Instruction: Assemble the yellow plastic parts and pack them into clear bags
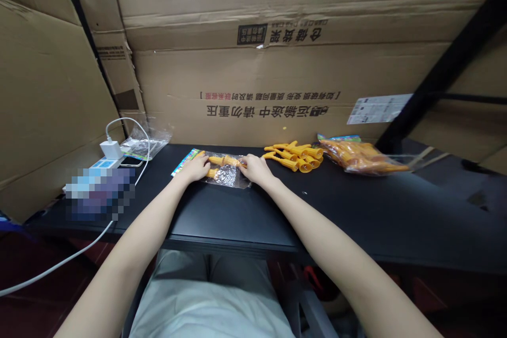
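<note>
On the left, one white charger [110, 150] sits in one power strip [103, 163], with one phone [132, 162] just beside and some clear packaging [146, 143] behind. Next comes one clear bag [228, 179], lying flat on the black table [237, 216], its bright header card [184, 163] to the left. The left hand [197, 168] rests over the card end, fingers partly curled; the right hand [257, 170] touches the other end, fingertips drawn fairly close together. Glare and overlap hide whether either actually pinches the film. At least three orange pieces [217, 160] show within. The step in hand appears to be settling these pieces inside the bag; the next move calls for steadying the slack film. Further right lie at least six loose orange horns [304, 166], then one more filled bag [356, 157], its contents too overlapped to count.
</note>
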A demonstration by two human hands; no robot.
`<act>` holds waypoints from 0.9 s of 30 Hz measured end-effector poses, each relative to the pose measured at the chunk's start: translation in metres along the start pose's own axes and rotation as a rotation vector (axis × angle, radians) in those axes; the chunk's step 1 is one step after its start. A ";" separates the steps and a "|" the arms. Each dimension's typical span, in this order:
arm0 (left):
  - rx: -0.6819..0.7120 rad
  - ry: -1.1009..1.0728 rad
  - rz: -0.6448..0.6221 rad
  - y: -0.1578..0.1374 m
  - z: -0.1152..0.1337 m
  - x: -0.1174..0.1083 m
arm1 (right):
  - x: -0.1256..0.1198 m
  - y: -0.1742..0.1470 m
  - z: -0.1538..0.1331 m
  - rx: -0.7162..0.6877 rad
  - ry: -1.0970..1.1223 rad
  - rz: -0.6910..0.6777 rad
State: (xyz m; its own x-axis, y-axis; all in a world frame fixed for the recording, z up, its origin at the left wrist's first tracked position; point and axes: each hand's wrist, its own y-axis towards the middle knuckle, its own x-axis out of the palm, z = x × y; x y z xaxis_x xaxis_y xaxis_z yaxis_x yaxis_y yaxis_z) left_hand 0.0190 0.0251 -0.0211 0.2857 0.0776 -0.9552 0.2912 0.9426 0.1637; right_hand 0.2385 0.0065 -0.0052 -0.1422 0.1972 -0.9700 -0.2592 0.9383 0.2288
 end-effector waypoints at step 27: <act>-0.033 -0.020 -0.031 0.000 -0.002 -0.002 | -0.008 -0.003 0.000 0.192 -0.008 -0.041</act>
State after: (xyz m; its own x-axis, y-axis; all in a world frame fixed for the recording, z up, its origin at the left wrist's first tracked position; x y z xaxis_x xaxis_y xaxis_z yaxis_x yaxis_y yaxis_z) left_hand 0.0163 0.0257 -0.0193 0.2951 0.0420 -0.9545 0.2705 0.9545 0.1256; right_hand 0.2400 0.0025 0.0019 -0.1275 0.1596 -0.9789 -0.0770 0.9824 0.1702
